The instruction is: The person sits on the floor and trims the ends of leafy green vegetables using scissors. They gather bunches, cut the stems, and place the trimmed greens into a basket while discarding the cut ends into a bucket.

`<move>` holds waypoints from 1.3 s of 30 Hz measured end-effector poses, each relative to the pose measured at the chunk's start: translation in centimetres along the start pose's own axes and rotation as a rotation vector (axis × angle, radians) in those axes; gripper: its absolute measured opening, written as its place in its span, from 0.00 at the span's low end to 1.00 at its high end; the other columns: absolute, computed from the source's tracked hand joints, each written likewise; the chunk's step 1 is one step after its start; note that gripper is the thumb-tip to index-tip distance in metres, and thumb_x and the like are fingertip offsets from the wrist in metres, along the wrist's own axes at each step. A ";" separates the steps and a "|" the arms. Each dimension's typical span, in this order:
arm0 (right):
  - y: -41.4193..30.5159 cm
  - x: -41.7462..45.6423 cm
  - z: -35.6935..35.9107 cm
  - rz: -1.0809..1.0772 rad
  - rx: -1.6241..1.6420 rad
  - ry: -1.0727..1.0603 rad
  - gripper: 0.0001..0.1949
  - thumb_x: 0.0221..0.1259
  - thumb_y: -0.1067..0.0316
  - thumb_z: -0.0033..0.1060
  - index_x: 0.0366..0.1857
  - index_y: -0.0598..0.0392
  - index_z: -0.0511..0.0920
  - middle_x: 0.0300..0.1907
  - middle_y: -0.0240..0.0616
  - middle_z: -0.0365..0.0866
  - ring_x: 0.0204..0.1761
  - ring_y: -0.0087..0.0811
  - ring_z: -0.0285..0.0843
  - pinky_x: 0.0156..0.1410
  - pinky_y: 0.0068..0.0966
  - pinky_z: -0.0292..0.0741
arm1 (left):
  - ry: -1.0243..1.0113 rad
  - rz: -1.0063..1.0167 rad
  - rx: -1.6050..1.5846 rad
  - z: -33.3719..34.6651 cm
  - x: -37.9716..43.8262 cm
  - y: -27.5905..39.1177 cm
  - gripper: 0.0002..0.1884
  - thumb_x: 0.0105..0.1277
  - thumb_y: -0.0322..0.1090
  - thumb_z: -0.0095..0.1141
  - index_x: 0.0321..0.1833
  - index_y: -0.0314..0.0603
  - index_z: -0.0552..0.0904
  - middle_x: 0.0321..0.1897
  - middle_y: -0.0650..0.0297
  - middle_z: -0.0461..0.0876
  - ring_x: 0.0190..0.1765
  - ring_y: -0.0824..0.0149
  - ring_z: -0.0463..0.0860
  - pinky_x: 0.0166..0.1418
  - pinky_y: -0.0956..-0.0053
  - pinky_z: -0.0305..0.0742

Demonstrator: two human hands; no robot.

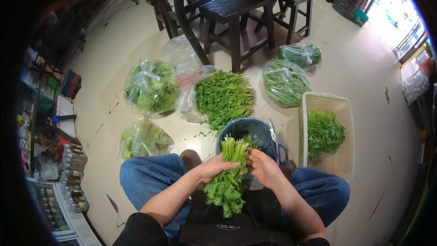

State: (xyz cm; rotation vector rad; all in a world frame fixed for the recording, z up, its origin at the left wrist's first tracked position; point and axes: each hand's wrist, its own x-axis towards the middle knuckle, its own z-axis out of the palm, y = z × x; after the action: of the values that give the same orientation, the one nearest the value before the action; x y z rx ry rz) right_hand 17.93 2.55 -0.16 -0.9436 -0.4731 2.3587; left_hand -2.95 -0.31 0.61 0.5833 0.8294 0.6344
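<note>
A bunch of leafy green herbs (pixel 227 181), likely coriander, is gripped in my left hand (pixel 215 169), its pale cut stems pointing away from me and its leaves hanging toward my lap. The fingers of my right hand (pixel 263 168) touch the right side of the bunch; whether they pinch a stem is hidden. Under both hands stands a blue bucket (pixel 228 130) with dark green scraps inside. Scissors with blue handles (pixel 280 153) lean at its right rim, blades upward. Just beyond the bucket, a big heap of the same herb (pixel 223 97) lies on a plastic bag.
Right of the bucket is a cream plastic basket (pixel 351 136) holding another herb bunch (pixel 326 131). Bagged greens lie at the left (pixel 150 87), nearer left (pixel 146 140) and back right (pixel 286 83). Dark wooden stools (pixel 239 3) stand behind. Bottles (pixel 73 177) line the left side.
</note>
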 end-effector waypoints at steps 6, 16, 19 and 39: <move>2.4 0.5 0.8 0.056 0.105 0.196 0.29 0.74 0.39 0.40 0.65 0.52 0.66 0.63 0.37 0.71 0.62 0.34 0.68 0.66 0.35 0.67 | 0.173 0.003 -0.172 0.7 0.9 -1.0 0.29 0.66 0.27 0.60 0.69 0.41 0.66 0.60 0.61 0.77 0.59 0.66 0.77 0.64 0.69 0.72; 1.5 0.8 0.8 0.048 0.076 0.062 0.31 0.73 0.43 0.47 0.69 0.56 0.62 0.64 0.41 0.69 0.65 0.35 0.67 0.69 0.37 0.67 | 0.185 0.055 -0.056 0.9 2.0 -1.9 0.26 0.65 0.28 0.63 0.66 0.41 0.70 0.56 0.64 0.78 0.60 0.69 0.75 0.64 0.73 0.70; 1.7 0.4 1.2 0.088 -0.074 0.141 0.30 0.71 0.51 0.55 0.68 0.59 0.61 0.61 0.43 0.71 0.62 0.34 0.70 0.65 0.34 0.70 | 0.230 -0.004 -0.066 1.0 1.7 -1.5 0.23 0.67 0.30 0.61 0.65 0.40 0.74 0.57 0.63 0.78 0.57 0.69 0.77 0.61 0.70 0.73; 1.0 -0.1 1.5 -0.071 -0.033 0.169 0.18 0.70 0.69 0.53 0.62 0.55 0.69 0.59 0.37 0.75 0.60 0.33 0.74 0.64 0.35 0.72 | 0.243 0.028 -0.256 -0.2 1.5 -1.0 0.22 0.63 0.26 0.59 0.61 0.41 0.75 0.52 0.63 0.81 0.51 0.66 0.82 0.56 0.68 0.78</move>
State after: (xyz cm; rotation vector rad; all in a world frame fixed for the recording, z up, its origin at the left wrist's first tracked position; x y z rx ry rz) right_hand 16.59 1.54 0.48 -1.1125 -0.4710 2.1916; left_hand -2.02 0.07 -0.90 0.2889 0.9495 0.8338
